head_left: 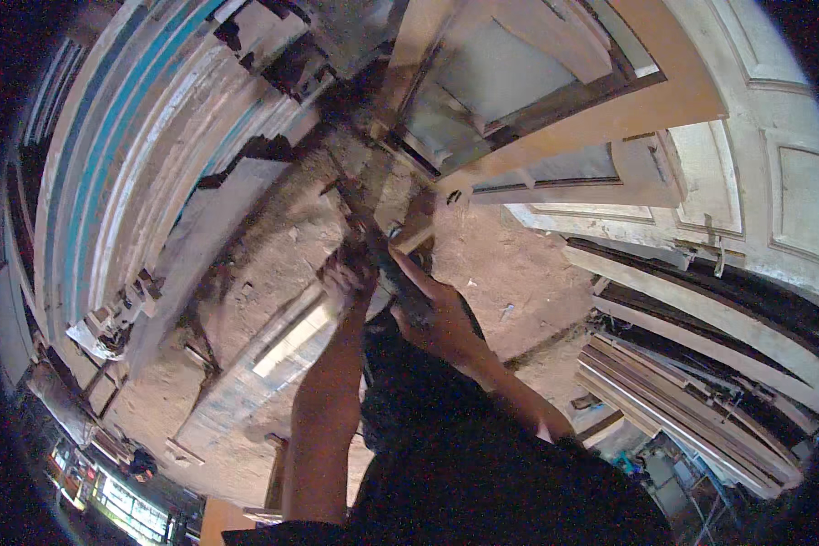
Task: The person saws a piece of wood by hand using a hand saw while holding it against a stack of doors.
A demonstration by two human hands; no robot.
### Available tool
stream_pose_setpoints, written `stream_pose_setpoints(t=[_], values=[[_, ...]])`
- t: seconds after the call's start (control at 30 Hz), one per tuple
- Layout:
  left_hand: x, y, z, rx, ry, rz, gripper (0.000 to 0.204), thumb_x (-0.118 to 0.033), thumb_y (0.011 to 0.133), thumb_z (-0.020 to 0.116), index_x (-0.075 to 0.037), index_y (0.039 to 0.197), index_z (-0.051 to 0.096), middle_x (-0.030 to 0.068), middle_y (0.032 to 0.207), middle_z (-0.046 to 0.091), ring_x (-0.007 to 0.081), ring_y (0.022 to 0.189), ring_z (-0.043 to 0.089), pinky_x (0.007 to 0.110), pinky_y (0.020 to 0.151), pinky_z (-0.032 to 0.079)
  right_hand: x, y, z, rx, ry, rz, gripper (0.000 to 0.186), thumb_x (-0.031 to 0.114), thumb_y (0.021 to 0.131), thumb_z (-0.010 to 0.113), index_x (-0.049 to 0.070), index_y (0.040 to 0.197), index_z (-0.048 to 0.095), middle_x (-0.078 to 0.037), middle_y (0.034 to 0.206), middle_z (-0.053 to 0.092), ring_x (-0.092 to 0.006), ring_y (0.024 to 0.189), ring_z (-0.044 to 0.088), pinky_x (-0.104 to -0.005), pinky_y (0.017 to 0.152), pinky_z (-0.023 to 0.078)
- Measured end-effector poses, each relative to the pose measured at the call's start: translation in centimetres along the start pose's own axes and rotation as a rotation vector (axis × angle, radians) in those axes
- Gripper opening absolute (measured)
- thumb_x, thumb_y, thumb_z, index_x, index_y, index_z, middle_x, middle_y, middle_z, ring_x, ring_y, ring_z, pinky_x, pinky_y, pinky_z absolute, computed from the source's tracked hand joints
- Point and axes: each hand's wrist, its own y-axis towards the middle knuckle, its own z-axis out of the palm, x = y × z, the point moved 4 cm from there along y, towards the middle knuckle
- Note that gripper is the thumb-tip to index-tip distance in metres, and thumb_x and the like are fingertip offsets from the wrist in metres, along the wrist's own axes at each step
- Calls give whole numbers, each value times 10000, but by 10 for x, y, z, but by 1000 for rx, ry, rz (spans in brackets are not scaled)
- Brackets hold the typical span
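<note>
A long, dark, narrow piece, wood or a tool I cannot make out, slants across the middle in front of my body. My right hand is wrapped around its near end. Farther along, on its left side, my left hand is curled closely against it, slightly blurred. Beneath my hands a long wooden plank or bench runs from lower left to upper right, with a pale strip of wood along its top. The far end of the dark piece is lost in shadow.
Long boards stand stacked at the left, some with blue edges. Framed door panels lean at the upper right, beside a pale panelled door. Timber strips lie piled at the right. Sawdust covers the brown floor.
</note>
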Motion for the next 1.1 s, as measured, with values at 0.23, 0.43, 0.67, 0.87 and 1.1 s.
stream_pose_setpoints(t=[0.23,0.43,0.67,0.87,1.1], values=[[4,-10,-1,-41,21,-1,429,-430,813,676,-112,1100,653,126,1113,649,324,1075,581,515,894,425,21,-88,-20,39,-128,30,836,17,805,671,170,1558,343,-179,1203,684,-276,835,688,-322,824,525],[-8,-5,7,-52,10,41,419,-422,822,670,-114,1105,651,117,1097,652,321,1057,583,514,879,433,-14,-11,5,-17,10,-65,832,14,804,663,170,1557,346,-183,1245,672,-261,876,690,-332,852,524],[2,-13,-3,-107,43,11,407,-413,832,663,-116,1110,648,106,1078,655,317,1035,585,513,862,443,32,-80,-30,38,-142,58,822,20,807,653,158,1557,346,-184,1116,693,-245,786,663,-344,786,532],[-13,1,8,-11,-15,22,381,-386,832,652,-121,1105,651,94,1053,655,309,1017,587,501,844,449,10,-64,-24,60,-62,125,818,21,807,645,160,1557,349,-162,1031,709,-237,758,649,-349,748,531],[1,-8,25,-101,99,78,310,-350,832,643,-124,1044,664,96,1021,653,310,980,591,460,845,433,21,-59,-31,65,-101,173,822,30,808,663,165,1558,354,-135,920,679,-204,697,598,-317,709,515]])
